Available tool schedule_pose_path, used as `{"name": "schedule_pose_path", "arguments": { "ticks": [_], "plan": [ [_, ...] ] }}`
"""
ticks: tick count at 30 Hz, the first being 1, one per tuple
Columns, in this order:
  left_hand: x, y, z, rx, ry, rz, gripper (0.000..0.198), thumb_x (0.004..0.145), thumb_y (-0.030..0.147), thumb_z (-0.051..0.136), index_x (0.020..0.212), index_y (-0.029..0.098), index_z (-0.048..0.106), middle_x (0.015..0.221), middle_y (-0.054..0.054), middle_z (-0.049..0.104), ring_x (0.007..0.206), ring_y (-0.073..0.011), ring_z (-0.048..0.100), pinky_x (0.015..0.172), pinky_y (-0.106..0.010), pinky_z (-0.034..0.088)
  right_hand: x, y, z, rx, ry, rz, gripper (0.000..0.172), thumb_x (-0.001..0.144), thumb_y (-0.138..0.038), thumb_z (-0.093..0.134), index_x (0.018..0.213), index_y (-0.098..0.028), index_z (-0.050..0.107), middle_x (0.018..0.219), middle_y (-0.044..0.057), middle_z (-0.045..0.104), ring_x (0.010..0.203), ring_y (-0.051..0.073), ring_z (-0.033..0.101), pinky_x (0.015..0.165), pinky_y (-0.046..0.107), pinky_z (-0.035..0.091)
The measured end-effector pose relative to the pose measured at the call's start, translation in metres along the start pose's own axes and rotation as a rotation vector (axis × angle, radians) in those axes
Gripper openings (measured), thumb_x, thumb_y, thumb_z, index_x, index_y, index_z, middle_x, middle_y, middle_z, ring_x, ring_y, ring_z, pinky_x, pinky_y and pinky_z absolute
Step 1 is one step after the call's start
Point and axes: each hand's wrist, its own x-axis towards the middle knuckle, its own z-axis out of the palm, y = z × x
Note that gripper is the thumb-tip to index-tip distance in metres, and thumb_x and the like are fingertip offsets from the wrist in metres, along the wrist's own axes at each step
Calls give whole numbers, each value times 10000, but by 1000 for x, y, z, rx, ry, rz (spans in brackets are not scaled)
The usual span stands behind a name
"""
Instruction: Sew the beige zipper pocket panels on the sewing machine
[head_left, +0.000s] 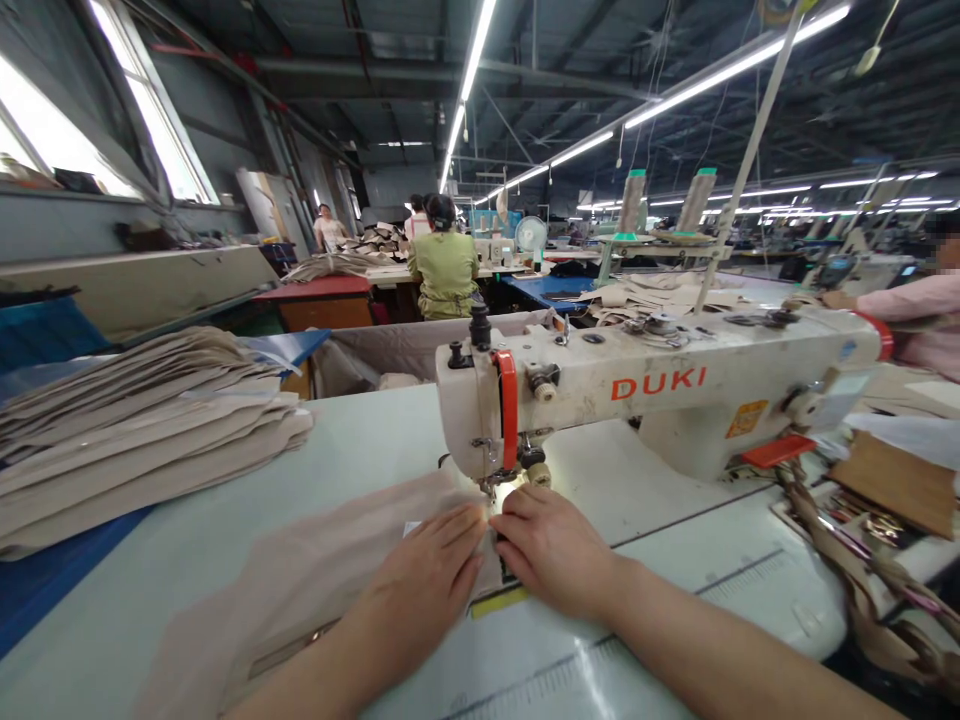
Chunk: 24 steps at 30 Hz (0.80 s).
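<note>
A beige fabric piece (330, 540) lies on the pale table, running up to the needle area of a white sewing machine (585, 385). My left hand (435, 560) rests flat on this fabric, its fingers stretched toward the presser foot (489, 487). From the right, my right hand (551, 545) reaches in with bent fingers pressed together at the fabric's edge, just in front of the foot. My two hands' fingertips nearly meet there. Both hands partly cover the fabric near the needle, and whatever lies beneath the fingertips is hidden. A lamp lights the spot.
At left stands a stack of beige fabric pieces (150, 420). Brown straps (847, 540) and a brown flat piece (896, 480) lie at right. Thread cones (632, 205) stand behind the machine. A person in a green top (444, 262) sits ahead; a pink sleeve (904, 295) shows at right.
</note>
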Motion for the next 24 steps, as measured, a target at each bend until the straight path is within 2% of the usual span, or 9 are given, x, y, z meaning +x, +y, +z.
{"name": "schedule_pose_path", "arguments": {
  "ticks": [5,12,24],
  "plan": [
    [6,-2,2,30,14,31,365,968,203,392,1213,139,655,1216,-108,703,1113,-223,661,993,-374,537,2,2,2,-22,-10,23,112,955,-228,575,929,-155,655,934,69,640,897,209,557,824,326,449],
    [1,4,0,5,43,51,367,963,196,389,1225,146,642,1214,-109,700,1109,-228,659,980,-381,548,-1,-2,1,-24,-5,30,180,973,-207,528,873,-162,671,890,59,643,900,209,566,831,320,452],
    [8,-3,4,10,72,63,375,968,214,387,1190,109,670,1175,-131,717,1065,-241,684,931,-388,579,2,-1,-2,-61,-33,63,159,975,-209,533,904,-159,665,903,51,640,846,197,565,802,318,438]
  ]
}}
